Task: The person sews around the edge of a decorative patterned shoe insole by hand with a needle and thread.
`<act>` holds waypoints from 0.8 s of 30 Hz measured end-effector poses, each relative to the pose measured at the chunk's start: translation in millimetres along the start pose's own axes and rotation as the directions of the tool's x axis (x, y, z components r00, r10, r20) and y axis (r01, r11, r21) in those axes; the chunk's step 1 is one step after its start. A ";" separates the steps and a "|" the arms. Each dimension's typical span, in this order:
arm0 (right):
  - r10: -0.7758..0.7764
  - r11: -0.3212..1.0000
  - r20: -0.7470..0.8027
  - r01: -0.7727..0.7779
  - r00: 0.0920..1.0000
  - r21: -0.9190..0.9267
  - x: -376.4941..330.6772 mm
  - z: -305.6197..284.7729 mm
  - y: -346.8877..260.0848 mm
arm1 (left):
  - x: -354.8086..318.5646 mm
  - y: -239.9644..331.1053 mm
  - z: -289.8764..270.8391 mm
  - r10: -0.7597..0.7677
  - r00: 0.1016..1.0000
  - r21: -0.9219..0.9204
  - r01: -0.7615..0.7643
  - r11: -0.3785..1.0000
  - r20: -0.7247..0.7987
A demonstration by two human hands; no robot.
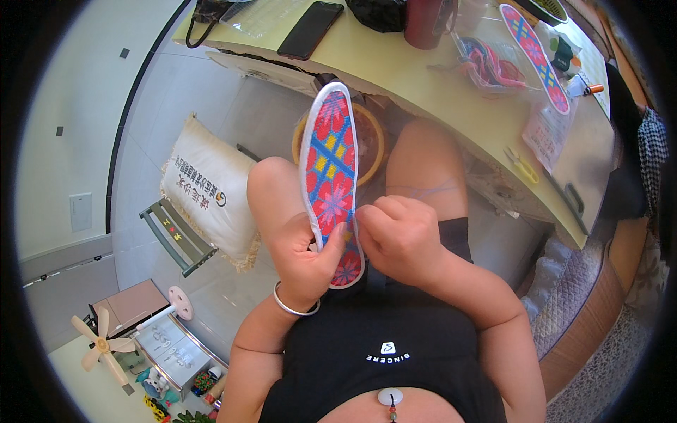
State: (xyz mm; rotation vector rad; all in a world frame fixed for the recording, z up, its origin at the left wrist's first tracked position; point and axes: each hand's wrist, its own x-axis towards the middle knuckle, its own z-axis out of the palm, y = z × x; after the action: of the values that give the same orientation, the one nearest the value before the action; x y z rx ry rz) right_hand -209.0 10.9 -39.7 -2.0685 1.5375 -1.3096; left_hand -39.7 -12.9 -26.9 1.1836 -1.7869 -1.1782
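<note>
An embroidered insole (328, 166), red with pink flowers, blue crosses, yellow squares and a white edge, stands lengthwise in front of me. My left hand (305, 257) is wrapped round its lower part, thumb across the stitched face. Against the insole's right edge, my right hand (398, 233) is closed with its fingertips pinched together. Whatever those fingertips hold is too small or hidden to make out. A thin bluish thread (430, 189) lies over my right thigh, close above that hand. The matching insole (536, 60) rests on the table at the far right.
The pale yellow table (395, 70) carries a black phone (310, 29), a dark red cup (428, 21), a clear box of coloured threads (490, 67), yellow-handled scissors (522, 166) and an orange-capped pen (594, 89). Left on the floor are a white cushion (211, 190) and folding stool (176, 236).
</note>
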 end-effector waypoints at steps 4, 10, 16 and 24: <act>0.040 0.999 -0.006 -0.040 0.999 0.003 -1.4 4.0 -1.7 | -0.5 0.1 5.2 0.090 0.994 0.026 -0.089 0.996 -0.057; 0.052 0.998 -0.058 -0.050 0.997 0.023 2.4 0.8 1.7 | 8.1 1.5 1.0 0.042 0.992 0.064 -0.034 0.997 -0.122; 0.129 0.983 -0.084 -0.117 0.988 0.140 8.5 -6.7 -2.5 | -0.1 -8.7 -1.0 -0.078 0.987 -0.285 0.036 0.958 -0.139; 0.480 -0.167 0.680 -0.704 0.554 0.691 10.4 -4.7 21.0 | 22.4 13.4 -5.6 -0.060 0.994 -0.711 0.105 0.695 0.089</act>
State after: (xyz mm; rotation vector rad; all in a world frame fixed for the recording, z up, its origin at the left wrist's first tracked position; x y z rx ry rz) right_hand -225.6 -5.2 -45.5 -0.3791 0.8284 -1.0517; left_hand -47.0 -33.2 -11.1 0.7517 -1.1025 -1.7602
